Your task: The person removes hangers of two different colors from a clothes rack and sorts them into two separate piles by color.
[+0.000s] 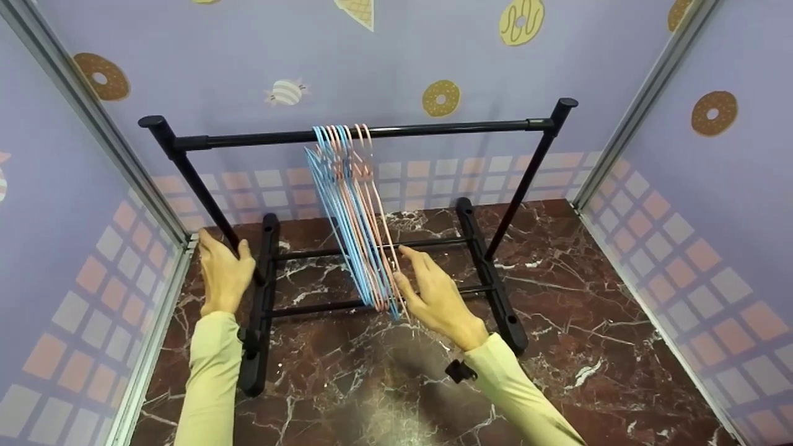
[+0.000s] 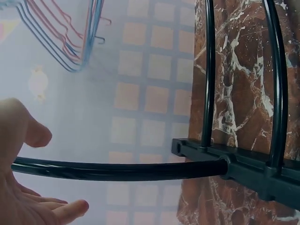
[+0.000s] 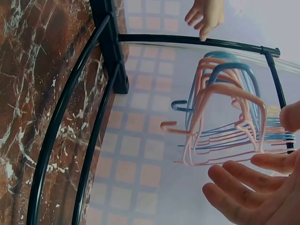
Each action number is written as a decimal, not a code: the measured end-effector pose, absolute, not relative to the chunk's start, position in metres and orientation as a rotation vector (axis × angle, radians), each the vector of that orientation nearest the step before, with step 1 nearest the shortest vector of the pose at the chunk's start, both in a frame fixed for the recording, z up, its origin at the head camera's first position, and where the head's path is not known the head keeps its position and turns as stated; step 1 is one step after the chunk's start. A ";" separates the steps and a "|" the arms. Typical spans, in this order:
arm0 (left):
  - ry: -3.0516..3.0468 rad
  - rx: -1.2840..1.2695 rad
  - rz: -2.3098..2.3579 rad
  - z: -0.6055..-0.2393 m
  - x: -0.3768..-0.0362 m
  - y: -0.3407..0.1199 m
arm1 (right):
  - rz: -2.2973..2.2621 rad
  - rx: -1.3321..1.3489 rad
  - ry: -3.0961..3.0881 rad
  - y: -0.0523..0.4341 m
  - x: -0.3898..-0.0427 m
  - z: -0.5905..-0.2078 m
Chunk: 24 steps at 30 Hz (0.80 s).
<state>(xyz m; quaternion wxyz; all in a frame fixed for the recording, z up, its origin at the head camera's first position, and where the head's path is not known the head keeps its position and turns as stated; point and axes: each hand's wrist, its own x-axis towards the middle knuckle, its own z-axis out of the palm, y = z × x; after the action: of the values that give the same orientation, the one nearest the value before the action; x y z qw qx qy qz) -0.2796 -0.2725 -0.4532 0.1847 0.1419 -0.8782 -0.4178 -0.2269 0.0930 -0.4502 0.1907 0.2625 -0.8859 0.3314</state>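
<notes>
Blue and pink clothes hangers hang bunched together from the top bar of a black clothes rack. My left hand is at the rack's left post. In the left wrist view the post passes between the thumb and the spread fingers. Just to the right of the lower ends of the hangers is my right hand, palm turned toward them. The right wrist view has its fingers relaxed and apart, close to the nearest pink hanger, with nothing gripped.
Two low crossbars join the rack's black feet on a dark red marbled floor. Lilac panels printed with donuts and tiles stand behind and on both sides. The left foot is near the left panel's metal edge.
</notes>
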 end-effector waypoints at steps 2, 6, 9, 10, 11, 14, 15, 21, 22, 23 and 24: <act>-2.452 0.402 -1.181 -0.453 -0.284 -0.276 | 0.938 0.749 -2.476 0.090 -0.228 -0.451; -2.418 0.399 -1.194 -0.451 -0.290 -0.277 | 0.973 0.782 -2.448 0.086 -0.230 -0.453; -2.396 0.393 -1.195 -0.451 -0.294 -0.277 | 0.999 0.802 -2.432 0.083 -0.232 -0.455; -2.388 0.395 -1.193 -0.452 -0.295 -0.277 | 1.004 0.810 -2.428 0.082 -0.233 -0.455; -2.379 0.400 -1.186 -0.452 -0.295 -0.278 | 1.006 0.817 -2.426 0.082 -0.233 -0.456; -2.351 0.416 -1.163 -0.452 -0.298 -0.280 | 0.972 0.824 -2.410 0.080 -0.234 -0.458; -2.349 0.422 -1.153 -0.452 -0.300 -0.281 | 0.956 0.820 -2.404 0.079 -0.234 -0.459; -2.382 0.423 -1.082 -0.444 -0.308 -0.287 | 0.950 0.760 -2.369 0.080 -0.235 -0.460; -2.386 0.415 -1.070 -0.443 -0.310 -0.287 | 0.964 0.750 -2.365 0.081 -0.235 -0.460; -2.384 0.403 -1.057 -0.442 -0.311 -0.287 | 0.975 0.742 -2.360 0.081 -0.236 -0.459; -2.381 0.390 -1.043 -0.441 -0.313 -0.287 | 0.992 0.736 -2.358 0.082 -0.236 -0.459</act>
<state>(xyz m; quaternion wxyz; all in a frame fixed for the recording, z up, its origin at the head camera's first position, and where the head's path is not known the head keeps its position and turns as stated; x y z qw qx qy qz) -0.3128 -0.2872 -0.4412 0.2540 0.1434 -0.8762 -0.3837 -0.2363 0.0816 -0.4586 0.2376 0.2687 -0.8605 0.3619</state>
